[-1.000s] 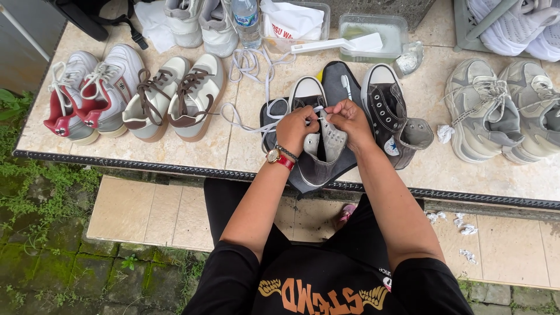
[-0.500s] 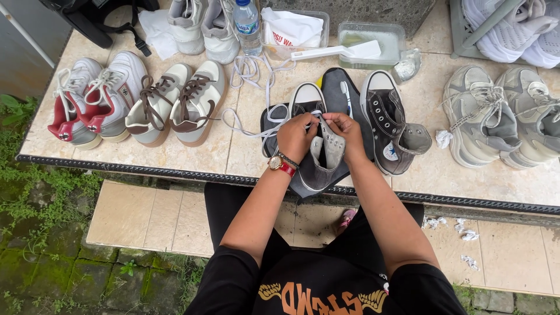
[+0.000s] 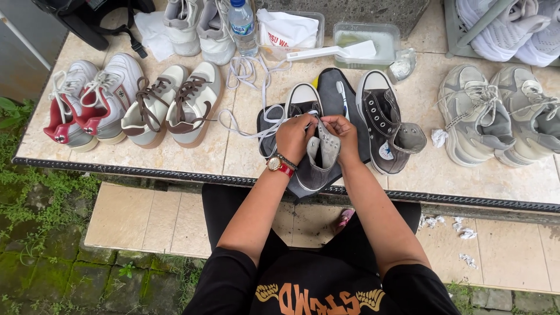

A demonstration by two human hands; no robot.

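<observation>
A dark grey high-top sneaker (image 3: 313,169) with a white toe cap lies on a dark cloth (image 3: 332,87) at the table's front edge. My left hand (image 3: 295,138) and my right hand (image 3: 340,132) meet over its open tongue, both pinching the white shoelace (image 3: 251,131) at the eyelets. The lace trails off to the left across the tiles. The matching sneaker (image 3: 386,125) lies just to the right, unlaced, with its collar folded over. A red watch is on my left wrist.
The tiled table (image 3: 233,153) carries a red-and-white pair (image 3: 87,102), a cream-and-brown pair (image 3: 175,102), grey sneakers (image 3: 493,116) on the right, a water bottle (image 3: 241,20), plastic tubs with a white brush (image 3: 341,49), and a toothbrush (image 3: 342,96).
Both hands have shifted slightly down the sneaker and closer together on the lace. The view has drifted a little; nothing else on the table moved.
</observation>
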